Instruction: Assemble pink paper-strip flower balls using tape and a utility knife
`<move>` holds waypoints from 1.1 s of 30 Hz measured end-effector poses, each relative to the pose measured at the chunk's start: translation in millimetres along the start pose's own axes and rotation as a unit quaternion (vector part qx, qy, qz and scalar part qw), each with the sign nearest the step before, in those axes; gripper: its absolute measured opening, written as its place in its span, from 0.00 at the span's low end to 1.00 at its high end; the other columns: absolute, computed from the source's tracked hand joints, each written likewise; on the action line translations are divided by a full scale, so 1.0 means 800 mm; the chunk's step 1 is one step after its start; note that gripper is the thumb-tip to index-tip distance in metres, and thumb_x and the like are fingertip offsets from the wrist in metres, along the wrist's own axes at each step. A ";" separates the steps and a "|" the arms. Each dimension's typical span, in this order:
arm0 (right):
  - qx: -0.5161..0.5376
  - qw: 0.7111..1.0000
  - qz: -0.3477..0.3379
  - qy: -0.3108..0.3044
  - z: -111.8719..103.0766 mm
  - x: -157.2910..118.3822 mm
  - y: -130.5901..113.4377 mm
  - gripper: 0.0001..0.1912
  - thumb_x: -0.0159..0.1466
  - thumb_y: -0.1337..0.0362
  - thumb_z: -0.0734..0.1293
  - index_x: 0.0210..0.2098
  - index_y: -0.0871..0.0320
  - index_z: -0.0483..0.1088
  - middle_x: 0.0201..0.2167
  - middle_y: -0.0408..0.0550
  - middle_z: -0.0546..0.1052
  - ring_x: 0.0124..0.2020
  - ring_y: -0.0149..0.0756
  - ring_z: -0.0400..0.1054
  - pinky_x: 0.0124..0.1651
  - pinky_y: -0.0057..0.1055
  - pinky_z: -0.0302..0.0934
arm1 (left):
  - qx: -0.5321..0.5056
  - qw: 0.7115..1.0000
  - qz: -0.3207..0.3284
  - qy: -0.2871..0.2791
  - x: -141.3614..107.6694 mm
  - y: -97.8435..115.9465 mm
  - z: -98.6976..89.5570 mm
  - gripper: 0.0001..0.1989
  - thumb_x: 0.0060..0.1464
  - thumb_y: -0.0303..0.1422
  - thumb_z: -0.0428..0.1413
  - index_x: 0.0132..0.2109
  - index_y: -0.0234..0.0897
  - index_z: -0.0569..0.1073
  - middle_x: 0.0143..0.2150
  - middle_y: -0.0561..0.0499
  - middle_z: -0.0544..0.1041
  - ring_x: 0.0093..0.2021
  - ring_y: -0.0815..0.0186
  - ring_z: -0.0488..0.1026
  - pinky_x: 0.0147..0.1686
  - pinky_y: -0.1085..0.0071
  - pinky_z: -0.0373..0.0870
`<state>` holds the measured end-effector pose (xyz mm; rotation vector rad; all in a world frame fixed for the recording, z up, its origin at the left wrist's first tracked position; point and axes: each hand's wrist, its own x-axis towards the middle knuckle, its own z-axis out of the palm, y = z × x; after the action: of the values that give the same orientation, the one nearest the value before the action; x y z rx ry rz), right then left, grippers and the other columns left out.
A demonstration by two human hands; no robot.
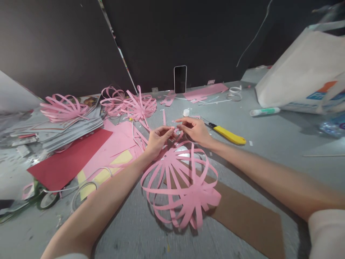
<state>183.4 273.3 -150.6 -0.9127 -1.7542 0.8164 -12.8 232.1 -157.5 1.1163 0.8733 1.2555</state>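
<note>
My left hand (159, 141) is closed in a pinch, with a small bit of pink paper strip (173, 127) at its fingertips. Facing it, my right hand (196, 131) also has thumb and fingers drawn together; what lies between them is too small to make out. Below both hands, a pink paper-strip ball (192, 192) rests on the grey table, its strips bowed out from star-shaped centres. Part of it lies over a brown cardboard piece (248, 216). Right of my right hand lies a yellow-handled utility knife (229, 135).
A phone (180, 80) leans upright against the dark back panel. Pink strip shapes (141, 108) sit at back left, beside stacked papers (72, 131) and red card (70, 160). Green-handled scissors (47, 198) lie left. A white bag (302, 68) and a glue tube (265, 112) are right.
</note>
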 end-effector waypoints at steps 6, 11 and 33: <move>-0.001 1.000 0.019 -0.008 -0.004 -0.007 -0.009 0.22 0.71 0.45 0.67 0.52 0.55 0.79 0.19 0.38 0.65 0.20 0.31 0.55 0.25 0.31 0.52 | 0.001 1.000 -0.005 0.010 0.001 -0.001 0.000 0.22 0.51 0.46 0.70 0.43 0.33 0.79 0.32 0.48 0.81 0.30 0.67 0.76 0.28 0.72 0.76; -0.102 0.987 -0.072 0.104 -0.005 -0.001 0.001 0.22 0.72 0.54 0.65 0.63 0.49 0.71 0.43 0.51 0.74 0.42 0.43 0.70 0.47 0.41 0.67 | 0.007 1.000 -0.017 0.008 -0.001 0.001 0.001 0.23 0.51 0.47 0.70 0.44 0.33 0.79 0.33 0.48 0.81 0.30 0.67 0.76 0.28 0.71 0.77; -0.042 0.985 -0.149 -0.076 -0.002 -0.002 -0.014 0.15 0.71 0.50 0.68 0.51 0.51 0.77 0.44 0.51 0.79 0.39 0.41 0.72 0.47 0.41 0.69 | 0.001 0.999 0.006 -0.045 0.008 -0.010 -0.006 0.20 0.58 0.48 0.65 0.46 0.39 0.72 0.26 0.58 0.66 0.26 0.72 0.67 0.26 0.76 0.64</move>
<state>182.6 266.4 -141.6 -0.6319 -2.0108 0.6326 -13.8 239.5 -166.1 1.1733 0.8014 1.2046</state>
